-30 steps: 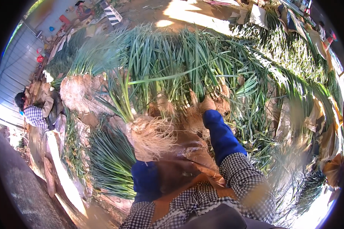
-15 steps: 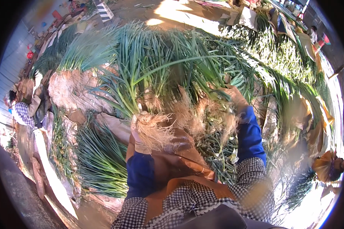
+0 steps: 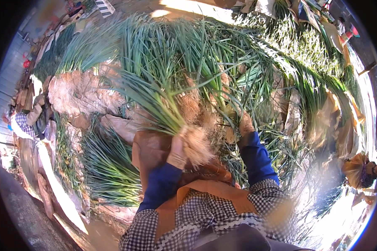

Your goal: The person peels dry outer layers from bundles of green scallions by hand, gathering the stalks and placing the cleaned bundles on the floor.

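Observation:
My left hand (image 3: 178, 147) is closed round the pale lower stems of a bunch of leek-like greens (image 3: 171, 106). Its long green leaves fan up and to the left, and its tan, stringy roots (image 3: 198, 146) hang out to the right of my fist, somewhat blurred. To the right, my right hand (image 3: 246, 124) reaches in among more stalks and leaves at the near edge of the pile. Leaves partly hide its fingers, so I cannot tell whether they grip any. Just beyond both hands lies the large pile of the same greens (image 3: 155, 50), roots (image 3: 189, 104) toward me.
Another heap of greens (image 3: 109, 167) lies at the near left, beside my brown apron (image 3: 148, 146). Bundles with matted roots (image 3: 83, 92) lie at the far left. A person in a checked sleeve (image 3: 23, 124) is at the left edge. Loose leaves litter the right side.
My left hand has moved right and nearer its roots' bunch has swung with it. My right hand has drawn back toward me and to the left.

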`<act>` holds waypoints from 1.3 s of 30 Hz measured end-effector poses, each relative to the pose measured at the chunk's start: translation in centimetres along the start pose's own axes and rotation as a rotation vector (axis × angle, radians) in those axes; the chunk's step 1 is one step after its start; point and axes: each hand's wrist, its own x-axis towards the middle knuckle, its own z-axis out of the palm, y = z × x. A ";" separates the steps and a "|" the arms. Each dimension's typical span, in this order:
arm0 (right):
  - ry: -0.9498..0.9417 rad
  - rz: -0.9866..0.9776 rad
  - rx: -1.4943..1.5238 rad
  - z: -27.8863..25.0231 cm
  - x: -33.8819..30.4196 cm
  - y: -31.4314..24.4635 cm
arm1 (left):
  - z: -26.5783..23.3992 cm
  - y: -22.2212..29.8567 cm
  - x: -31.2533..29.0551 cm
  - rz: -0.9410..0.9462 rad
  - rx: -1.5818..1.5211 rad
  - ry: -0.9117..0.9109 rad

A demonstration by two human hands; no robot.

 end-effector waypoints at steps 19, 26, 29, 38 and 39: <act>0.229 -0.108 -2.035 -2.0 -6.4 -6.9 | -6.6 -10.3 4.2 -0.259 -0.289 -0.229; -0.070 -0.268 -1.872 13.3 -1.3 -3.3 | -2.4 -11.3 4.8 -0.045 -0.101 -0.014; -0.215 -0.166 -1.996 15.7 -0.5 -3.6 | -0.6 -9.8 3.4 0.054 -0.159 -0.043; -0.505 -0.068 -0.642 8.5 -10.8 -9.4 | -2.1 -9.7 3.7 -0.152 -0.314 -0.162; -0.441 -0.048 -0.556 6.0 -8.9 -9.7 | -1.9 -9.8 3.5 -0.121 -0.226 -0.055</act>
